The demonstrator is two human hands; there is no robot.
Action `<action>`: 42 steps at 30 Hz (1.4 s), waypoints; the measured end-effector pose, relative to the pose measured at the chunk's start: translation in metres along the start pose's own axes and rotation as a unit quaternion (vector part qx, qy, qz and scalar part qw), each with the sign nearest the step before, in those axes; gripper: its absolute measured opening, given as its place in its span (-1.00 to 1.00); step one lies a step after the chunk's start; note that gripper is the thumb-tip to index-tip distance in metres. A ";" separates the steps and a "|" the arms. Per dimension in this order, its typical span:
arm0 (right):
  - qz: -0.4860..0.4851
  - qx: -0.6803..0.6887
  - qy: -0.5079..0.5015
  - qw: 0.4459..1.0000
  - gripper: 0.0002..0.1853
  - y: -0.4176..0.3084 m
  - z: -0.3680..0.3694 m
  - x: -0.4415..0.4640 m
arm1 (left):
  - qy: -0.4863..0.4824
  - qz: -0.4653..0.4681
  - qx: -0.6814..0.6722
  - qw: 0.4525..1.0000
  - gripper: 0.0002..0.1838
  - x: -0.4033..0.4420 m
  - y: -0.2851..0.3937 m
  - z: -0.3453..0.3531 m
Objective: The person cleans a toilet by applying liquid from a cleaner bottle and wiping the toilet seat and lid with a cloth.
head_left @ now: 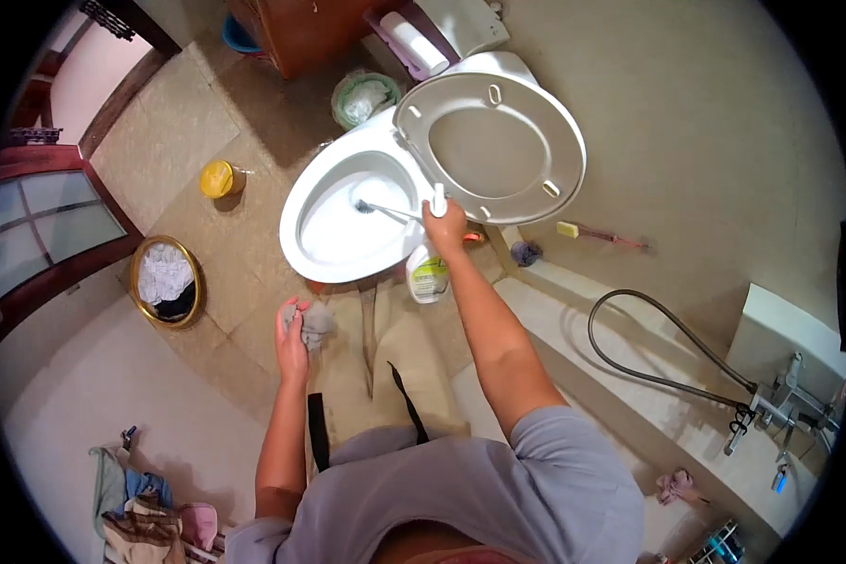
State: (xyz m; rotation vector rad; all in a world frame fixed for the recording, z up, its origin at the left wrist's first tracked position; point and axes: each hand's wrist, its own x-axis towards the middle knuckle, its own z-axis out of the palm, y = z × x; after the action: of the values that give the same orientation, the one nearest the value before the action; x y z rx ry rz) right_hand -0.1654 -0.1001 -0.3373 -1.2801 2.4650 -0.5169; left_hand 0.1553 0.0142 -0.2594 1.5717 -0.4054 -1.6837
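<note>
My right hand [446, 226] is closed on the white handle of a toilet brush [392, 212]. The dark bristle head of the brush is inside the bowl of the white toilet [296, 221]. The raised seat and lid [564, 132] lean back to the right of the bowl. Just below my right hand, a white spray bottle [427, 279] with a green label stands beside the toilet. My left hand [293, 329] holds a crumpled grey cloth [316, 325] below the front of the bowl, apart from it.
A lined green bin [365, 100] stands behind the toilet. A yellow-lidded tub [216, 179] and a basket of clothes [195, 299] sit on the floor at left. A shower hose [620, 369] loops at right; a yellow-headed brush [568, 228] is nearby.
</note>
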 end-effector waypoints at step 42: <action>0.143 0.255 0.014 0.956 -0.57 0.032 0.047 0.003 | -0.022 -0.040 -0.039 0.998 -0.66 0.003 -0.020 -0.005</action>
State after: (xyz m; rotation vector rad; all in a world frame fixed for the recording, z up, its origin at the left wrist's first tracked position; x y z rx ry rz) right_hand -0.1698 -0.0935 -0.3937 -0.7032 2.2657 -1.0093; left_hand 0.1537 0.0265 -0.2761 1.5147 -0.2987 -1.7761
